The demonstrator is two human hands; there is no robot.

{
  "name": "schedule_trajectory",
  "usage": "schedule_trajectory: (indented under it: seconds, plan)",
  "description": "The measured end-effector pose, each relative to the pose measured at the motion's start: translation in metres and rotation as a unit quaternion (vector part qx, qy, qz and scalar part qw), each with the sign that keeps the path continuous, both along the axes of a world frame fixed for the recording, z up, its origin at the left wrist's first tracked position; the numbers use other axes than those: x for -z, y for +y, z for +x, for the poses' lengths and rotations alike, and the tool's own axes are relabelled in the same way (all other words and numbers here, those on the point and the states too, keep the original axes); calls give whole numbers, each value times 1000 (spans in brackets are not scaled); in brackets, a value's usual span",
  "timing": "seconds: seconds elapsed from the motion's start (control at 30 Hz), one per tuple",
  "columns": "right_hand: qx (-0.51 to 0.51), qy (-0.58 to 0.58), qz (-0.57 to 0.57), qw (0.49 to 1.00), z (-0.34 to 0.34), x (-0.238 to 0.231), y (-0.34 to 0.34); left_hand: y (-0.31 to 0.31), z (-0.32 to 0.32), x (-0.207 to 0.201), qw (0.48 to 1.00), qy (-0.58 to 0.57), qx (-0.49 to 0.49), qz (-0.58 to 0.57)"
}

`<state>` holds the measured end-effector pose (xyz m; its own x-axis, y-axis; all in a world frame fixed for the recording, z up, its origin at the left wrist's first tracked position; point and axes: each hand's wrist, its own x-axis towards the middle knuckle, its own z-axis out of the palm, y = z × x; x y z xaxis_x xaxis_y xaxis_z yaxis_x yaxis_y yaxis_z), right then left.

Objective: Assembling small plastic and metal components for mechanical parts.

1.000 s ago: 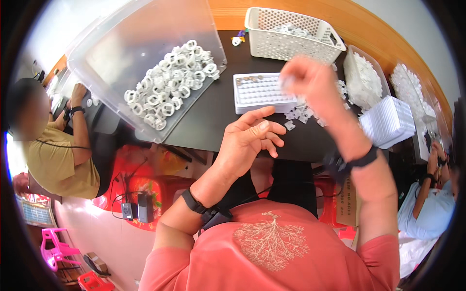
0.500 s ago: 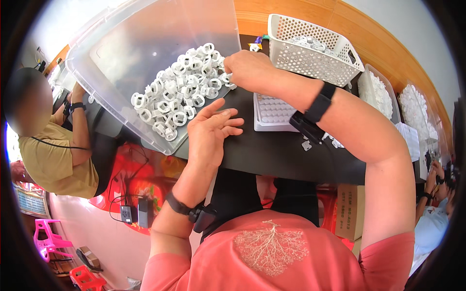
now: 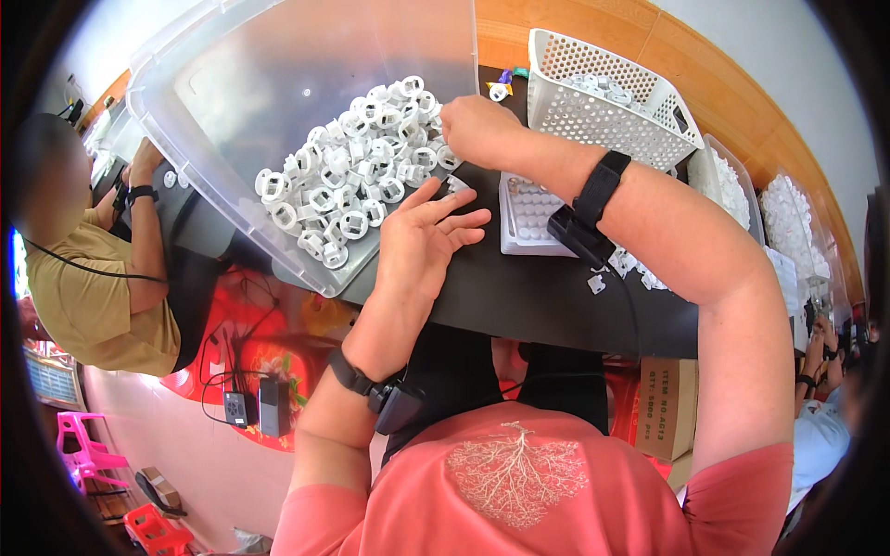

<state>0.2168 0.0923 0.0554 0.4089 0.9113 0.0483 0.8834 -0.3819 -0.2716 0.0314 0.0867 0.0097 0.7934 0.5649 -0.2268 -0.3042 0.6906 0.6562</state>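
Observation:
A heap of white plastic ring-shaped parts [image 3: 353,223] lies in a large clear plastic bin [image 3: 311,275] tipped on its side. My right hand [image 3: 482,130] is at the heap's right edge, fingers curled and turned away, so what they grip is hidden. My left hand [image 3: 415,243] hovers over the table in front of the heap, palm up, with its fingers stretched out. Close to its fingertips shows a small white piece [image 3: 455,184]; whether it touches the hand I cannot tell. Under my right forearm sits a white tray [image 3: 533,248] with rows of round cups, partly covered.
A white perforated basket [image 3: 593,125] holding white parts stands behind the tray. Flat white pieces [image 3: 623,262] lie beside the tray. Farther right are containers of white parts [image 3: 793,222]. A co-worker in a tan shirt [image 3: 102,301] sits at left; a cardboard box [image 3: 667,408] stands below the table.
My left hand has moved slightly right, and a small white piece now shows by its fingertips. My right hand stays at the heap's edge. The whole view has shifted a little.

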Motion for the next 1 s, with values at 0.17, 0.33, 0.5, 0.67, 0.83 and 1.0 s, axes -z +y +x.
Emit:
schedule_trajectory:
  seconds: [0.17, 0.33, 0.5, 0.67, 0.83, 1.0]
  plan:
    - [-38, 47, -112, 992, -5, -5, -4, -1, 2, -6, 996, 51, -7, 72]
    - [-26, 81, -55, 995, -10, -6, -19, 8, 1, -7, 996, 57, 18, 65]
    - [-65, 81, -138, 985, -21, -23, -29, 13, 4, -3, 994, 62, 36, 82]
    - [-82, 39, -97, 991, -21, -19, -32, 14, 8, -2, 998, 37, 38, 41]
    - [-103, 59, -54, 992, -28, -38, -43, 5, 0, -9, 999, 29, 10, 24]
    - [-121, 109, 27, 986, -35, -57, -85, -6, -3, -13, 999, -27, 6, -18]
